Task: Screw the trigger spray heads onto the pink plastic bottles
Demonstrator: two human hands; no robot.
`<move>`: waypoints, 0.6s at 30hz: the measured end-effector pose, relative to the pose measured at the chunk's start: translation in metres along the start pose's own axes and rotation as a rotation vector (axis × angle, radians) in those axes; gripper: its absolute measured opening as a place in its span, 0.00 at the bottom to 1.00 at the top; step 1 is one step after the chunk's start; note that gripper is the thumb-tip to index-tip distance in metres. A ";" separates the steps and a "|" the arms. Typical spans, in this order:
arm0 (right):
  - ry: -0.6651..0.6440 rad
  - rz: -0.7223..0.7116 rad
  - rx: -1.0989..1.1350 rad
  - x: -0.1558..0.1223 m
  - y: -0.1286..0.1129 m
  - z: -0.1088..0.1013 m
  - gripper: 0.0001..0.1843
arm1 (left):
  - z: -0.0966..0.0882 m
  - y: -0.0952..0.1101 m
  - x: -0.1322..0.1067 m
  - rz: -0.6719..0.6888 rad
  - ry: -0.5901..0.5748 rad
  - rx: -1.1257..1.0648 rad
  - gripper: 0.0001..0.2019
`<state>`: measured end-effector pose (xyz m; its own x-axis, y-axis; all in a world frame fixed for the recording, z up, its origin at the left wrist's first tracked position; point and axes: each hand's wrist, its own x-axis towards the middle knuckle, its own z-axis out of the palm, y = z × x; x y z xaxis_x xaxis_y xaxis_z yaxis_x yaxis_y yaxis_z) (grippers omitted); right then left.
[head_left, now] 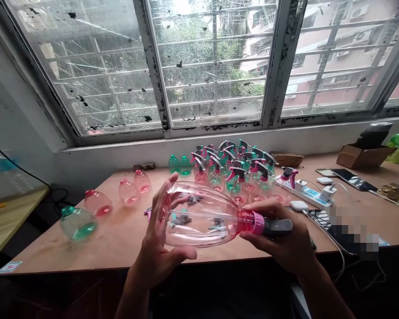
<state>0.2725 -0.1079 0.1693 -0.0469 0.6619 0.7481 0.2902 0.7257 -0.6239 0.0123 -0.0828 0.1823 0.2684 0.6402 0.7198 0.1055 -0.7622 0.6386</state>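
Note:
A clear pink spray bottle [199, 217] lies sideways in the air above the table's front edge, its neck toward the right. My left hand [159, 239] is wrapped around the bottle's base, thumb underneath. At the other end, my right hand [282, 239] grips the pink collar and dark trigger head [269, 225], which sits on the bottle's neck. Through the clear wall, several loose spray heads [182, 217] show on the table behind. Part of another spray head [148, 213] peeks out left of my left hand.
Capless pink bottles [129, 192] and a green bottle [78, 223] stand on the left. Two green bottles [185, 165] stand at the back. Several bottles with spray heads [241, 177] crowd the back middle. On the right are a power strip [307, 192], phone [354, 179], cables and a cardboard box [365, 155].

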 end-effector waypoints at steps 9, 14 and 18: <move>0.004 0.022 0.041 0.001 0.008 -0.003 0.19 | 0.004 -0.008 0.008 0.047 -0.028 -0.007 0.45; -0.032 -0.009 0.042 0.000 0.000 -0.007 0.19 | 0.007 -0.002 0.008 0.074 -0.011 -0.067 0.35; -0.036 -0.024 0.039 -0.004 -0.009 -0.011 0.20 | 0.010 0.005 0.005 0.074 -0.022 -0.080 0.35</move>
<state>0.2808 -0.1186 0.1745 -0.0881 0.6500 0.7548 0.2512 0.7478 -0.6146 0.0236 -0.0843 0.1865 0.2934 0.5799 0.7600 0.0083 -0.7966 0.6045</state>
